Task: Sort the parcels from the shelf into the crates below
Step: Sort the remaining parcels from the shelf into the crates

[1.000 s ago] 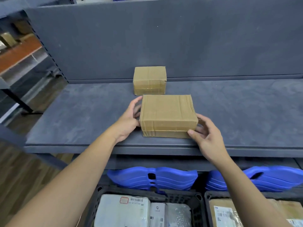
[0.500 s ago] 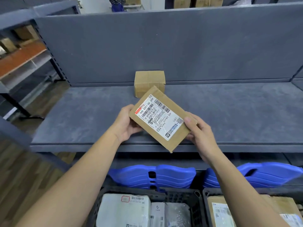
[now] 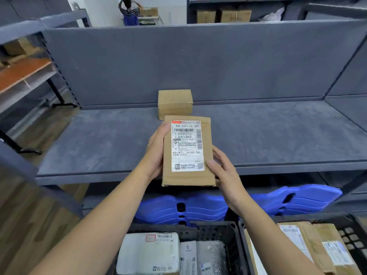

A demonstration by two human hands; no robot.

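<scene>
**Reading the label before a crate is chosen**

Two dark plastic crates with lattice walls are seen at the bottom of the frame. The left crate [image 3: 218,228] is filled with soft white and grey mailer bags [image 3: 149,253], the right crate [image 3: 355,233] with flat brown cardboard parcels [image 3: 309,245]. Just beyond them, ribbed blue plastic lids [image 3: 198,211] are seen.

Above these, at centre frame, the held parcel [image 3: 186,178] is raised upright in the air in front of the shelf edge. Its white printed label [image 3: 186,145] is turned toward the camera. It is a flat, rectangular cardboard box, taped, with slightly creased corners. Its left edge is gripped by the left hand [image 3: 156,149], thumb at the front edge, the other fingers hidden behind. Its lower right corner is clasped by the right hand [image 3: 224,171], thumb pressed on the face and fingers curled round the back.

The step in hand is judged to be the label check. Next, a crate must be chosen and the parcel lowered into it, probably the right one, given the cardboard already there.

Further off, on the grey, mottled shelf [image 3: 278,135], one smaller box [image 3: 175,104] of taped cardboard is set against the back panel [image 3: 198,62].
</scene>
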